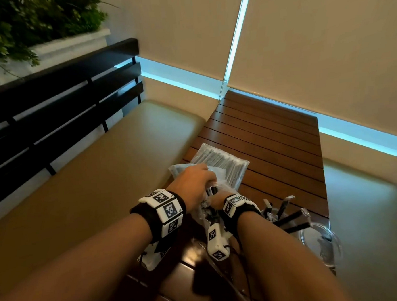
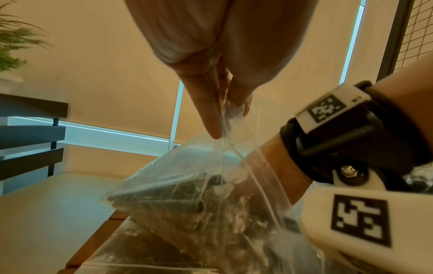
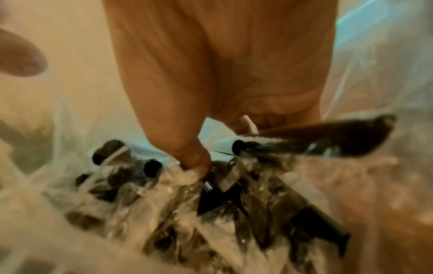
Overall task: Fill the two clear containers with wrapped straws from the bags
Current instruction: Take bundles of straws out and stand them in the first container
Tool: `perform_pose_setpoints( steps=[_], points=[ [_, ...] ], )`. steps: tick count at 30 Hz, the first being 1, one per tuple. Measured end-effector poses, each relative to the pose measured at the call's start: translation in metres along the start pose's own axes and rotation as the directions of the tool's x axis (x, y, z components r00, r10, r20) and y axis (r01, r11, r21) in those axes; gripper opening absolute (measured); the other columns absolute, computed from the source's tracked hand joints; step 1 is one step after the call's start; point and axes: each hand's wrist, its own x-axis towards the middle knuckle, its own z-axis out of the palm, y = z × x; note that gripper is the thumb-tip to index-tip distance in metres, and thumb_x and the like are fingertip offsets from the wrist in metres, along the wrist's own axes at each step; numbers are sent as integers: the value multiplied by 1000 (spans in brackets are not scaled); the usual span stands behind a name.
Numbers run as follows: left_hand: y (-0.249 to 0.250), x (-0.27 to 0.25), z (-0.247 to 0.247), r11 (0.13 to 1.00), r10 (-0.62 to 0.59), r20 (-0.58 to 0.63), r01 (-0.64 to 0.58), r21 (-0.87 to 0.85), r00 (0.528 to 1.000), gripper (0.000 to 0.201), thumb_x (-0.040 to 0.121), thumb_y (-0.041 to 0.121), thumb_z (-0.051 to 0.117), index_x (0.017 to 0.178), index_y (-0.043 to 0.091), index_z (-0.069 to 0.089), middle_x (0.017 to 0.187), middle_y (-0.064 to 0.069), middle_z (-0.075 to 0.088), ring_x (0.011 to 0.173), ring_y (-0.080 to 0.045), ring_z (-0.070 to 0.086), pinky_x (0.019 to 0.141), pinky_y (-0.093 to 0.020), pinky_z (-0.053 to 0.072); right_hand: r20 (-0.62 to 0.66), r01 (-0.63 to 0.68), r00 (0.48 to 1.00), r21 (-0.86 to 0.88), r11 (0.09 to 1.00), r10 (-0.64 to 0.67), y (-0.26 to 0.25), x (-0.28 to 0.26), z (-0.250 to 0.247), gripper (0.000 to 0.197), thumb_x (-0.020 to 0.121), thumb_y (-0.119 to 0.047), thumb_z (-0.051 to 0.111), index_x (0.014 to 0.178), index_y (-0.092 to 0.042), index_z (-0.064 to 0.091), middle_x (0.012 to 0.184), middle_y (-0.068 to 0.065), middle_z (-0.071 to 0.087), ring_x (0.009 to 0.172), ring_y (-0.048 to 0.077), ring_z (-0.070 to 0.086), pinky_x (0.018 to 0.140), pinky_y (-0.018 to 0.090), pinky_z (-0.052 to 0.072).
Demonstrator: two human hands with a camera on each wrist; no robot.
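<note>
Your left hand (image 2: 211, 77): it pinches the top edge of the clear bag (image 2: 187, 194) between thumb and fingers and lifts that edge, so the mouth stands open above the bench (image 1: 273, 141).
Your right hand (image 3: 211, 83): it reaches down inside the open bag; in the right wrist view the fingers are curled among the wrapped straws (image 3: 211, 200), with at least one dark straw running across under the palm. The view is blurred, so how many straws the fingers have closed on cannot be told.
Open bag: it sits at the near end of the bench, between your two wrists, partly hidden by them in the head view.
Second bag (image 1: 219, 163): a flat bag of straws lies on the bench just beyond your left hand, with its near end under the hand.
First container (image 1: 270, 212): clear, on the bench just right of your right wrist, with several dark wrapped straws (image 1: 290, 217) sticking out and fanning to the right.
Second container (image 1: 324, 242): clear and round, at the right edge of the bench, nearer to you than the first; its contents cannot be made out.
Surroundings: tan cushions (image 1: 97, 179) flank the bench, and a dark slatted rail (image 1: 57, 100) runs along the left.
</note>
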Motion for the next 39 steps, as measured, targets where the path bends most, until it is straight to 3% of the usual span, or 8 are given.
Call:
perform_pose_setpoints(
  steps=[8,10,14,17,20,25,32,39],
  points=[
    [-3,5,-6,998,2,-93,-7,-56,996,17,94,11,58,102,12,73,99,-5,62,88,-22,59,80,-37,51,24,-114,993,52,992,113,-1,-13,-19,8,98,-10,46,106,-11,50,81,8,50,65,16,46,54,24,35],
    [-3,11,-7,998,7,-142,-16,-62,990,16,93,11,59,101,12,73,101,-6,63,90,-23,60,81,-39,53,43,-111,993,31,993,110,0,-18,-32,15,103,-9,39,97,-7,53,94,14,50,85,22,50,68,25,37],
    [-3,27,-6,999,-3,-214,-4,-33,977,14,90,14,59,96,18,71,98,-3,63,86,-25,60,78,-41,54,-10,-60,998,176,983,62,-5,-25,-51,33,105,-6,33,132,1,51,131,26,53,120,37,52,88,30,41],
    [-3,36,-1,983,-149,-162,164,80,975,16,95,29,54,94,23,69,94,-1,59,82,-26,60,76,-40,54,-96,-119,984,271,955,150,1,-24,-58,18,101,-11,41,94,-5,56,87,16,56,79,29,55,63,28,43],
    [-2,42,9,952,-284,-109,294,90,953,24,95,38,54,88,21,69,89,-2,59,80,-25,62,76,-39,56,-89,-164,978,239,957,190,6,-30,-63,19,94,-13,49,76,-10,53,78,11,58,76,29,59,66,33,49],
    [8,55,20,934,-357,-36,358,0,933,26,96,32,55,91,13,71,93,-9,68,83,-26,62,72,-32,52,-129,-153,977,115,982,167,6,-46,-79,10,92,-18,55,94,-9,58,98,13,68,93,30,68,80,39,58],
    [28,74,16,915,-402,-63,399,-54,913,27,94,35,59,94,13,74,97,-10,71,77,-24,59,68,-29,48,-13,-87,996,-213,973,87,9,-92,-125,20,94,-24,58,106,-7,61,83,5,63,69,19,59,58,26,48],
    [17,84,16,843,-529,-6,525,-120,848,35,91,39,61,95,6,73,93,-15,71,81,-31,64,68,-33,53,81,-13,996,-177,984,28,42,-156,-167,24,95,-30,60,111,-13,63,78,0,63,59,11,56,55,22,48]
  ],
)
